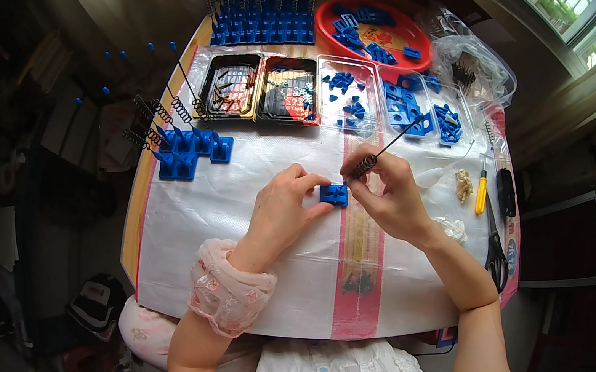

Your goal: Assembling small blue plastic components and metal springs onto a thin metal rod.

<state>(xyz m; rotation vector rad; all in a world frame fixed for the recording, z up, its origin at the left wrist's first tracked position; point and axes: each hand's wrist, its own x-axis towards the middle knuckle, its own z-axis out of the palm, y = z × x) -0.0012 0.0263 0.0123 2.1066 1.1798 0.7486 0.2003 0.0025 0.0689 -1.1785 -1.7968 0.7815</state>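
Note:
A small blue plastic base point(334, 195) lies on the silvery sheet point(278, 262) in front of me. My left hand point(281, 202) pinches its left side between thumb and forefinger. In my right hand point(390, 191) is a coil spring with a long dark rod point(397, 137), tipped blue and slanting up to the right. The spring's lower end is close to the base's right edge; whether they touch I cannot tell. Finished-looking blue bases with springs point(188, 148) stand together at the left, their rods ending in blue balls.
Behind my hands stand black trays point(232, 88) of small metal parts and clear trays point(350, 93) of blue pieces. A red basin point(374, 32) holds more blue parts. Many sprung bases point(262, 26) stand at the back. A yellow-handled screwdriver point(481, 193) and black scissors point(496, 260) lie at the right.

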